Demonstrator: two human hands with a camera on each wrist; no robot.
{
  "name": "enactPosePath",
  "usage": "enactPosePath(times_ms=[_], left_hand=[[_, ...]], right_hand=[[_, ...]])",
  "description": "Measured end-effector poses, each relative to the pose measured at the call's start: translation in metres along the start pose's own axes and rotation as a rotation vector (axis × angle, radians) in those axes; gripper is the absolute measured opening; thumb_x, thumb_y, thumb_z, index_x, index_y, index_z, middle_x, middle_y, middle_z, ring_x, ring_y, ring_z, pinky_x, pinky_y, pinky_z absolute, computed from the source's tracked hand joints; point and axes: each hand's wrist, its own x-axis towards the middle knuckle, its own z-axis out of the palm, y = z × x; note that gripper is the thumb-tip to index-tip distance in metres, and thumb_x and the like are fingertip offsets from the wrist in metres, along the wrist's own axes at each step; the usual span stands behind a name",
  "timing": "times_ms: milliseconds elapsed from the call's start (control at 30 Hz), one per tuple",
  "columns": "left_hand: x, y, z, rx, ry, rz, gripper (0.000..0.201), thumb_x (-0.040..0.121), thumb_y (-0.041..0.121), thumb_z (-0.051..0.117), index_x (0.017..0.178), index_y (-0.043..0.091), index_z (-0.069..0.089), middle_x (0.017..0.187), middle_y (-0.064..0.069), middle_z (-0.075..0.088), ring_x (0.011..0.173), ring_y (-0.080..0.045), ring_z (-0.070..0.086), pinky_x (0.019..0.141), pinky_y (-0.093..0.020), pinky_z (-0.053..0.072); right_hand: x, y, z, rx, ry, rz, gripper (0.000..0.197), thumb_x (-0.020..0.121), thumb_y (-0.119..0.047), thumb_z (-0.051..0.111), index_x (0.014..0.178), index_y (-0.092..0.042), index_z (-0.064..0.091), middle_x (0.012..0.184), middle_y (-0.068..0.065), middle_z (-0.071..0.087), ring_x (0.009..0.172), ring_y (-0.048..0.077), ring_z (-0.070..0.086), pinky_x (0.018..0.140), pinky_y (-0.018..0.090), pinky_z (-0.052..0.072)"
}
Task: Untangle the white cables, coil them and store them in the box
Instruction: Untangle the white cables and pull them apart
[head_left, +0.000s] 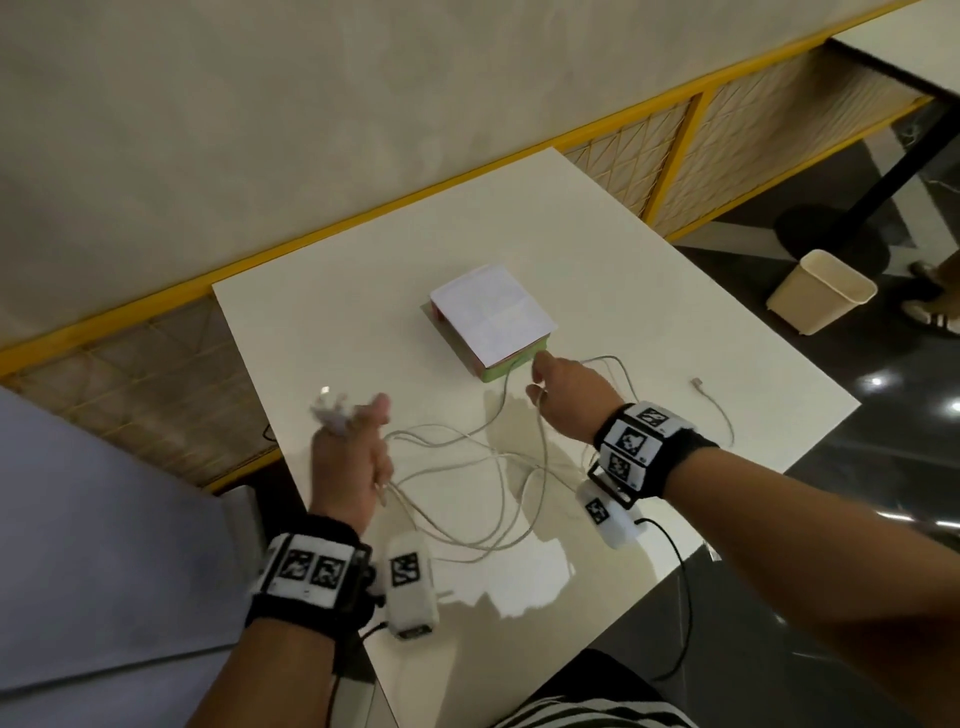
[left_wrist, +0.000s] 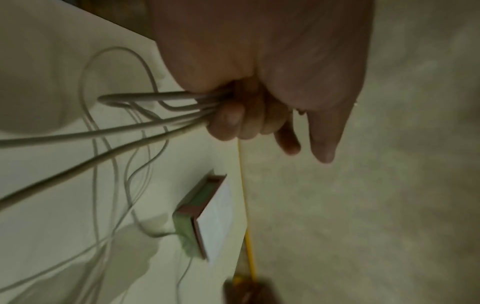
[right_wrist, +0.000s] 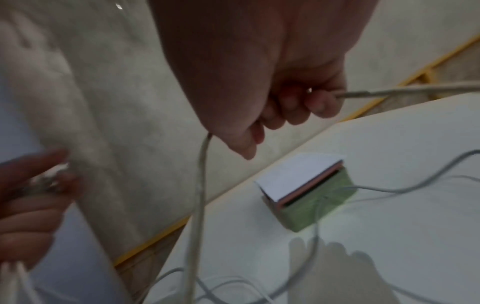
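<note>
Several white cables (head_left: 498, 467) lie tangled in loops on the white table (head_left: 649, 291), between my two hands. My left hand (head_left: 353, 447) is raised at the table's left edge and grips a bunch of cable strands (left_wrist: 166, 98), with connector ends sticking out above the fist. My right hand (head_left: 561, 395) hovers just in front of the box (head_left: 488, 317) and holds one cable strand (right_wrist: 389, 92) in its curled fingers. The box is green with a pink rim, and a white sheet covers its top. One loose cable end (head_left: 698, 384) lies to the right.
A yellow-framed lattice panel (head_left: 675, 140) and a beige wall run behind the table. To the right, on the dark floor, stand a cream waste bin (head_left: 821, 291) and a black table base; someone's shoes (head_left: 930, 312) are near the bin.
</note>
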Motion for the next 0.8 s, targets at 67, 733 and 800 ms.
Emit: enactPosePath(times_ms=[67, 733, 800], left_hand=[[-0.008, -0.003, 0.022, 0.219, -0.100, 0.033, 0.017, 0.074, 0.033, 0.075, 0.069, 0.019, 0.068, 0.035, 0.009, 0.037, 0.032, -0.010, 0.025, 0.045, -0.020, 0.021], [0.015, 0.012, -0.008, -0.037, 0.085, -0.038, 0.038, 0.085, 0.004, 0.045, 0.052, 0.017, 0.032, 0.031, 0.010, 0.027, 0.027, -0.008, 0.022, 0.036, -0.016, 0.023], [0.021, 0.011, -0.017, -0.133, 0.158, -0.043, 0.035, 0.084, 0.004, 0.045, 0.056, 0.019, 0.029, 0.033, 0.011, 0.025, 0.028, -0.006, 0.019, 0.035, -0.014, 0.021]], right_hand=[[0.002, -0.018, 0.000, -0.012, 0.045, -0.061, 0.023, 0.092, -0.022, 0.043, 0.109, -0.007, 0.043, 0.105, 0.017, 0.062, 0.092, 0.037, 0.060, 0.069, 0.038, 0.043], [0.000, 0.069, -0.013, 0.167, -0.053, 0.051, 0.023, 0.087, -0.031, 0.062, 0.070, -0.019, 0.054, 0.056, -0.011, 0.043, 0.056, 0.008, 0.042, 0.057, 0.025, 0.031], [-0.002, 0.087, -0.019, 0.182, -0.011, 0.114, 0.026, 0.087, -0.032, 0.062, 0.069, -0.015, 0.056, 0.056, -0.008, 0.044, 0.057, 0.015, 0.043, 0.054, 0.026, 0.031]])
